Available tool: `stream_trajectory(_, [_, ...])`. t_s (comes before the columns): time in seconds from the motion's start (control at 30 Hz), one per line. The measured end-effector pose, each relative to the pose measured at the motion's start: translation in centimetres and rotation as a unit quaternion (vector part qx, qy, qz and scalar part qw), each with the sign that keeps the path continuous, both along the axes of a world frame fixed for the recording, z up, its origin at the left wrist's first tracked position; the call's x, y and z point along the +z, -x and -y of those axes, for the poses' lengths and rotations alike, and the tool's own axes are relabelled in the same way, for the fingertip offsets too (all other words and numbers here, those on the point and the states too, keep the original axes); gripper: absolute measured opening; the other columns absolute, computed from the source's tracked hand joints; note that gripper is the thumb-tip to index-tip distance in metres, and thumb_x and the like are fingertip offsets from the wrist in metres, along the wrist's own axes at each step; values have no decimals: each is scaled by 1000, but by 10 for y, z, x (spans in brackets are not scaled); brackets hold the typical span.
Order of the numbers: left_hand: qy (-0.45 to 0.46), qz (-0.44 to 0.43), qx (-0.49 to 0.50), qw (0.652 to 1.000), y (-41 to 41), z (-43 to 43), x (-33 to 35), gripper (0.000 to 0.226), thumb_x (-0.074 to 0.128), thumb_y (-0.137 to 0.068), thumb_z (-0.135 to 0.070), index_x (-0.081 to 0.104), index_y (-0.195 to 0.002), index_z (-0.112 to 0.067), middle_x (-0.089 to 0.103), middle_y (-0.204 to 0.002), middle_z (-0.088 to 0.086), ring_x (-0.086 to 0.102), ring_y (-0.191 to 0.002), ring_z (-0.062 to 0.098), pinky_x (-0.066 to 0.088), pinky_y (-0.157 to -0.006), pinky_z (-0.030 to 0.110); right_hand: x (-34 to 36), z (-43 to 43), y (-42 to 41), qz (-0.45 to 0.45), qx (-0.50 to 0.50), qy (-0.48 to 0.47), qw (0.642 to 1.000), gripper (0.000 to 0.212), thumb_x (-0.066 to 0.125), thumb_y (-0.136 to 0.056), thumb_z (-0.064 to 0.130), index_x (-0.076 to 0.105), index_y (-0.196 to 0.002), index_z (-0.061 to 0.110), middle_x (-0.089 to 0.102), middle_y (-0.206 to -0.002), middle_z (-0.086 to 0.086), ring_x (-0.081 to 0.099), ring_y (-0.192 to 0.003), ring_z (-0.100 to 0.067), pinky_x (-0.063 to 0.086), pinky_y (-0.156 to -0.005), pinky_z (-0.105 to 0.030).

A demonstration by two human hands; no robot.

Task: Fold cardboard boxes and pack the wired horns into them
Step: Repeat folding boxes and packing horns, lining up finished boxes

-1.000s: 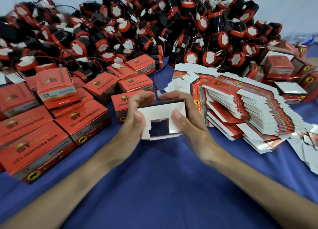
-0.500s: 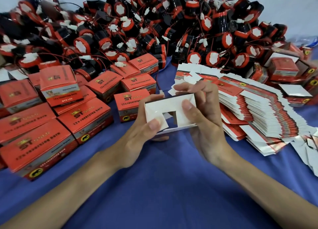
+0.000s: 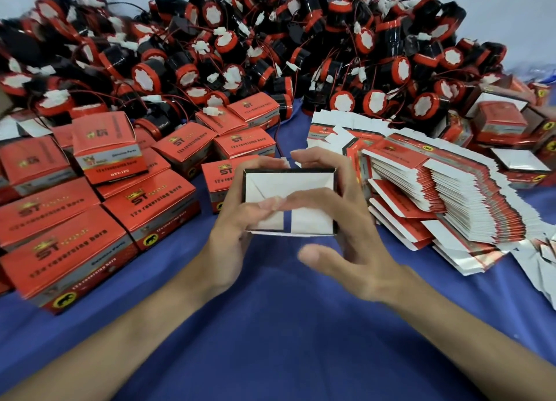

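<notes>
Blue cloth (image 3: 270,325) covers the work surface, and both hands meet above its centre. I read the left hand (image 3: 237,235) as gripping the small cardboard box with white inner flaps and a dark rim (image 3: 304,187): its fingers curl over the far edge and its thumb presses the flaps from the near side. The right hand (image 3: 340,235) also holds the small cardboard box, fingers hooked over the far edge and the forefinger pressing down at the flap seam; its thumb is blurred and stands clear of the card. Half a second ago the end flaps stood apart with an opening between them. They now lie flat across the end, meeting at a narrow dark seam. I judge this end to be closed or nearly so, which leaves the box to be turned and loaded. Just left of the hands lie closed red printed boxes (image 3: 144,208). To the right a fanned stack of flat red-and-white box blanks (image 3: 451,196) waits. Beyond both, along the wall, sits the heap of black-and-red wired horns (image 3: 240,54), well apart from the held box.
</notes>
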State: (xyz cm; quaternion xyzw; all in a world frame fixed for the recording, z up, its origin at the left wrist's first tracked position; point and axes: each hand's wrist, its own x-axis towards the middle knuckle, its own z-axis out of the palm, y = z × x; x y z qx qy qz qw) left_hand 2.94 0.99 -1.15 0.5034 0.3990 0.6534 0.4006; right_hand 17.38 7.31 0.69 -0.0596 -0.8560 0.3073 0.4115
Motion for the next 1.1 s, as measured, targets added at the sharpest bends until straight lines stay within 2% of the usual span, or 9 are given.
stream_trajectory(0.13, [6, 8, -2, 1000, -3, 3, -4, 45, 48, -76, -34, 48, -120, -22, 66, -110, -11, 61, -108, 8, 49, -87, 21, -1, 2, 4, -42, -66, -29, 997, 19, 51, -90, 22, 70, -89, 15, 44, -120, -24, 46, -117, -18, 35, -96, -26])
stream_trajectory(0.2, [-1, 5, -5, 1000, -5, 5, -5, 44, 43, -82, -37, 46, -122, -19, 64, -115, -8, 58, -113, 11, 47, -92, 23, 0, 3, 4, -55, -67, -1, 996, 24, 48, -89, 15, 60, -68, 14, 45, -119, -23, 49, -110, -20, 36, -89, -26])
stream_trajectory(0.27, [-7, 21, 0, 1000, -6, 6, -3, 42, 44, -88, -44, 48, -122, -20, 64, -116, -8, 58, -115, 14, 47, -95, 27, 0, 4, 4, -73, -63, 36, 995, 29, 45, -90, 14, 48, -62, 13, 47, -118, -19, 49, -106, -20, 37, -84, -27])
stream_trajectory(0.33, [-12, 15, 11, 1000, -8, 6, 0, 52, 53, -87, -58, 48, -122, -20, 62, -119, -6, 57, -117, 15, 46, -96, 30, -1, 4, 5, -77, -61, 64, 993, 22, 44, -91, 14, 56, -73, 9, 48, -119, -16, 49, -108, -17, 38, -87, -25])
stream_trajectory(0.37, [-10, 2, 12, 1000, -9, 6, 0, 58, 58, -83, -61, 47, -122, -20, 61, -120, -6, 57, -116, 14, 47, -94, 30, -1, 3, 5, -76, -58, 74, 993, 16, 45, -90, 13, 60, -90, 9, 49, -120, -15, 49, -111, -15, 38, -91, -24])
stream_trajectory(0.43, [-10, -18, 9, 1000, -10, 4, -2, 49, 63, -80, -43, 45, -120, -21, 61, -115, -11, 58, -110, 9, 50, -88, 26, 0, 3, 4, -92, -50, 105, 989, 31, 52, -88, 6, 50, -118, 12, 51, -120, -11, 50, -112, -12, 40, -93, -22])
stream_trajectory(0.5, [-21, -24, 10, 999, -11, 3, -4, 39, 56, -79, -29, 46, -116, -24, 61, -109, -16, 59, -105, 7, 51, -84, 24, -1, 4, 4, -106, -35, 126, 986, 48, 52, -83, -4, 41, -127, 13, 51, -119, -5, 49, -110, -7, 40, -93, -20])
stream_trajectory(0.8, [-34, -10, 12, 999, -14, 3, -7, 42, 48, -76, 0, 47, -112, -22, 60, -102, -12, 58, -98, 8, 49, -78, 20, -7, 4, 8, -109, -31, 138, 984, 70, 47, -71, -18, 35, -131, 17, 48, -123, 0, 45, -110, -7, 38, -95, -18])
stream_trajectory(1.1, [-46, -17, 23, 999, -14, 3, -6, 41, 56, -72, -11, 49, -110, -26, 59, -102, -12, 57, -96, 7, 49, -79, 21, -6, 3, 9, -110, -39, 140, 983, 70, 47, -65, -17, 42, -122, 22, 49, -121, 0, 47, -108, -13, 39, -95, -23])
